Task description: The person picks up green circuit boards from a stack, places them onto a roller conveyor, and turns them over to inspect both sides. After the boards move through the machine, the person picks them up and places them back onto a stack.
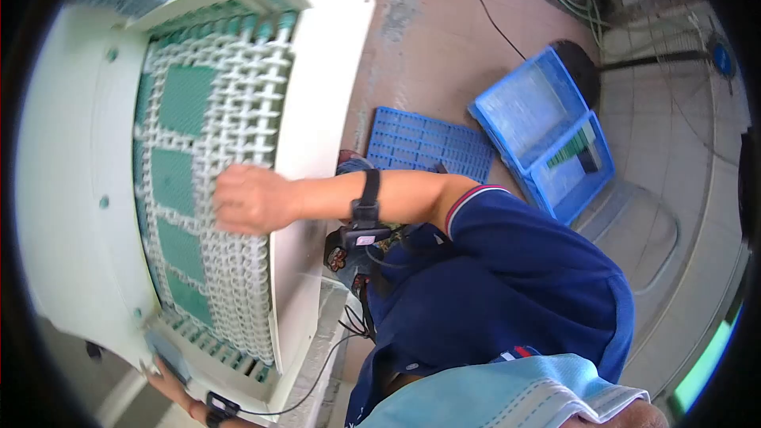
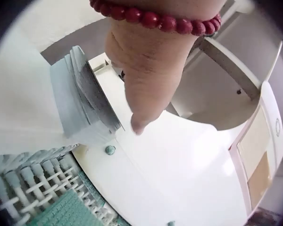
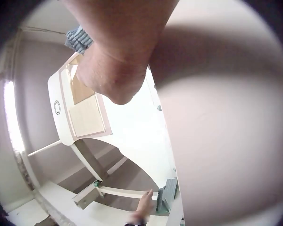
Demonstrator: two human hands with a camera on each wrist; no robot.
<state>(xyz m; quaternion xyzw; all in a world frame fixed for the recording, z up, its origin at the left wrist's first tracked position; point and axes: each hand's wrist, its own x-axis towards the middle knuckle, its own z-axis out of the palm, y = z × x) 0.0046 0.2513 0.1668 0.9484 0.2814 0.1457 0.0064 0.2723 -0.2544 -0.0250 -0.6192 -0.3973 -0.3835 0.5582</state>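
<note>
In the head view, green rectangular boards (image 1: 173, 182) lie in a row on a conveyor of white rollers (image 1: 242, 103). My right hand (image 1: 252, 199) is over the rollers to the right of this row, back of the hand up and fingers bent downward. Its fingertips are hidden, so I cannot tell whether it holds anything. At the conveyor's near end, my left hand (image 1: 168, 384) is beside a grey-blue layered stack (image 2: 82, 94). In the left wrist view its thumb is straight and apart from the stack; the other fingers are mostly hidden.
White machine panels (image 1: 71, 158) flank the conveyor, with a raised edge on the right. Blue crates (image 1: 531, 111) and a flat blue grid tray (image 1: 428, 143) lie on the floor. A cable (image 1: 317, 384) runs from the left wrist. A fan (image 1: 575, 71) stands behind the crates.
</note>
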